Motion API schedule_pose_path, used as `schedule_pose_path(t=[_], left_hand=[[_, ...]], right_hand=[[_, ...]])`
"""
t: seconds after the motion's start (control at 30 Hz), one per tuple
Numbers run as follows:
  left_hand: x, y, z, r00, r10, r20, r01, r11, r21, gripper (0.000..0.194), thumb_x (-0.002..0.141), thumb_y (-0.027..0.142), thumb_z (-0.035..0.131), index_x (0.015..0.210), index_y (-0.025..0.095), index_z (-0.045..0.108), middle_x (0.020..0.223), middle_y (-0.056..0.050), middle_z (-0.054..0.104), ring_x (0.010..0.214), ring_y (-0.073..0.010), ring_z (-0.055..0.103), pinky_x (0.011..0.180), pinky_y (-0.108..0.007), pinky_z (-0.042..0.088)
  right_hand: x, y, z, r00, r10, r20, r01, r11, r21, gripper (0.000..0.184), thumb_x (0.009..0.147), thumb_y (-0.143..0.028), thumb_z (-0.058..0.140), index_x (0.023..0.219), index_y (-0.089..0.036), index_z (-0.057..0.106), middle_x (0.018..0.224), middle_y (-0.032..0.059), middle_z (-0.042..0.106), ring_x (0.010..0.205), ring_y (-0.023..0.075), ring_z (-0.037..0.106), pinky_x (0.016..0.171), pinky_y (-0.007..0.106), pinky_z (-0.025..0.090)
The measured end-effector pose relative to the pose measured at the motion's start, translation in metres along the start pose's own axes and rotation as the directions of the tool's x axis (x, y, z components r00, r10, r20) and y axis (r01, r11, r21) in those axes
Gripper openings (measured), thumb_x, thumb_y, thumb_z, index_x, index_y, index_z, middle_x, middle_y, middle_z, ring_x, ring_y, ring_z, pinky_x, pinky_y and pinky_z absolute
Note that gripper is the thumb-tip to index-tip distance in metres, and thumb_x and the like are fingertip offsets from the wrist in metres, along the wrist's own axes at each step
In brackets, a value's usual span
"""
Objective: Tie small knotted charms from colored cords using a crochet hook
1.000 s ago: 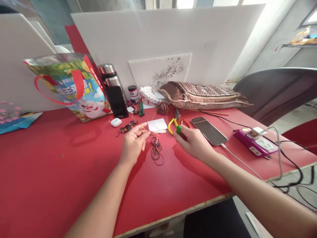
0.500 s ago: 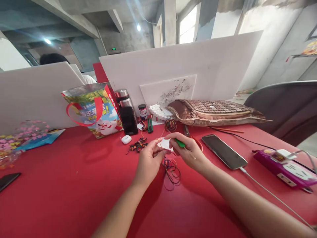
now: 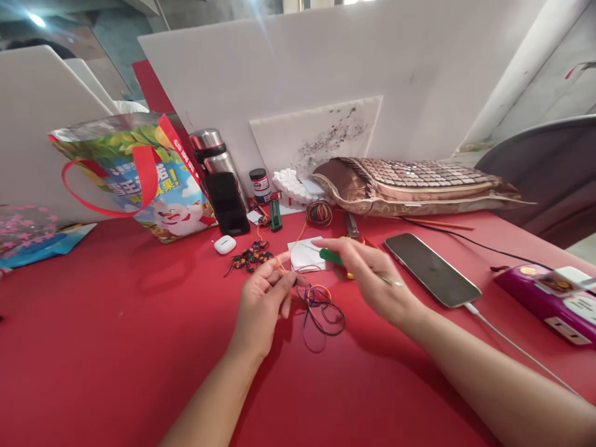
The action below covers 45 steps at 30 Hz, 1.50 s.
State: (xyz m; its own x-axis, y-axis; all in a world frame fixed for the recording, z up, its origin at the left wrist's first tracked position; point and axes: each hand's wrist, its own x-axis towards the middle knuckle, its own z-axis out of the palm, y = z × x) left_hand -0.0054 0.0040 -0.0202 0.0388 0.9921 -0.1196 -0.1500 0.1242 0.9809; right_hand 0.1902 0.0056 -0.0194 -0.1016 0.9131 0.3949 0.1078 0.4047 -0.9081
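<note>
My left hand (image 3: 265, 304) is closed, thumb and fingertips pinching a multicoloured cord. Loose loops of this cord (image 3: 321, 310) lie on the red table just right of the fingers. An orange strand runs up from the pinch towards a small wound ball of cord (image 3: 320, 213). My right hand (image 3: 379, 279) is closed around a green-handled tool (image 3: 330, 256) with a thin shaft, which looks like a crochet hook. Its tip points left over a white paper pad (image 3: 307, 256), apart from my left hand. Beyond the left fingertips lies a dark and orange knotted cord piece (image 3: 251, 256).
A phone (image 3: 432, 268) on a charging cable and a purple power strip (image 3: 549, 298) lie to the right. Behind stand a brown cushion (image 3: 419, 186), a jar (image 3: 259, 185), a steel flask (image 3: 221, 158), a black phone (image 3: 226, 202) and a colourful bag (image 3: 139, 180). An earbud case (image 3: 225, 244) sits left.
My hands have moved apart: the right hand has drawn away to the right with the green-handled tool, the left stays on the cord, lower down. The white pad is uncovered. The view has tilted down.
</note>
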Motion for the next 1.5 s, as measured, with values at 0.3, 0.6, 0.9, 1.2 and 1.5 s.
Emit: schedule_pose_path(t=[0.3,0.6,0.9,1.2,1.5], left_hand=[[0.000,0.002,-0.004,0.997,0.014,-0.076,-0.016,0.999,-0.035,0.084,0.076,0.034,0.089,0.148,0.009,0.053,0.083,-0.006,0.078,0.045,-0.0030,0.034,0.047,-0.023,0.023],[-0.004,0.004,-0.001,0.995,0.077,-0.060,-0.073,0.995,0.075,0.084,0.083,0.041,0.085,0.153,0.012,0.050,0.089,-0.008,0.080,0.044,-0.0041,0.035,0.045,-0.023,0.026],[-0.012,0.000,0.003,0.991,0.085,0.100,-0.085,0.996,-0.004,0.072,0.087,0.037,0.082,0.152,0.023,0.055,0.095,-0.005,0.077,0.053,-0.0094,0.057,0.048,-0.024,0.039],[-0.010,0.001,0.005,0.993,0.065,0.096,-0.066,0.998,0.012,0.084,0.087,0.030,0.081,0.161,0.022,0.042,0.087,-0.003,0.076,0.054,-0.0109,0.059,0.050,-0.024,0.042],[-0.016,0.001,0.004,0.975,0.032,0.222,-0.026,0.999,-0.031,0.087,0.099,0.044,0.071,0.171,0.019,0.029,0.066,0.002,0.064,0.060,-0.0133,0.056,0.057,-0.024,0.042]], right_hand=[[-0.010,-0.008,0.002,0.995,0.099,0.032,-0.103,0.979,0.177,0.055,0.102,-0.065,0.058,0.101,-0.016,0.083,0.062,0.0024,0.062,0.051,0.0132,0.053,0.049,0.029,0.046],[-0.008,-0.006,0.004,0.993,0.113,-0.040,-0.104,0.977,0.188,0.053,0.100,-0.065,0.061,0.097,-0.016,0.081,0.064,0.0026,0.064,0.050,0.0124,0.055,0.046,0.027,0.047],[-0.004,0.014,0.021,0.966,0.248,0.076,-0.258,0.948,0.185,0.060,0.100,-0.067,0.057,0.133,-0.018,0.067,0.075,-0.0003,0.064,0.058,0.0133,0.064,0.055,0.028,0.055],[-0.008,0.015,0.017,0.990,0.065,0.126,-0.080,0.990,0.119,0.043,0.110,-0.042,0.051,0.147,-0.022,0.060,0.101,0.0054,0.071,0.087,0.0160,0.069,0.078,0.031,0.060],[-0.009,0.017,0.016,0.966,-0.140,0.219,0.157,0.986,-0.062,0.022,0.102,-0.026,0.069,0.122,-0.021,0.077,0.104,0.0092,0.073,0.101,0.0217,0.071,0.093,0.039,0.056]])
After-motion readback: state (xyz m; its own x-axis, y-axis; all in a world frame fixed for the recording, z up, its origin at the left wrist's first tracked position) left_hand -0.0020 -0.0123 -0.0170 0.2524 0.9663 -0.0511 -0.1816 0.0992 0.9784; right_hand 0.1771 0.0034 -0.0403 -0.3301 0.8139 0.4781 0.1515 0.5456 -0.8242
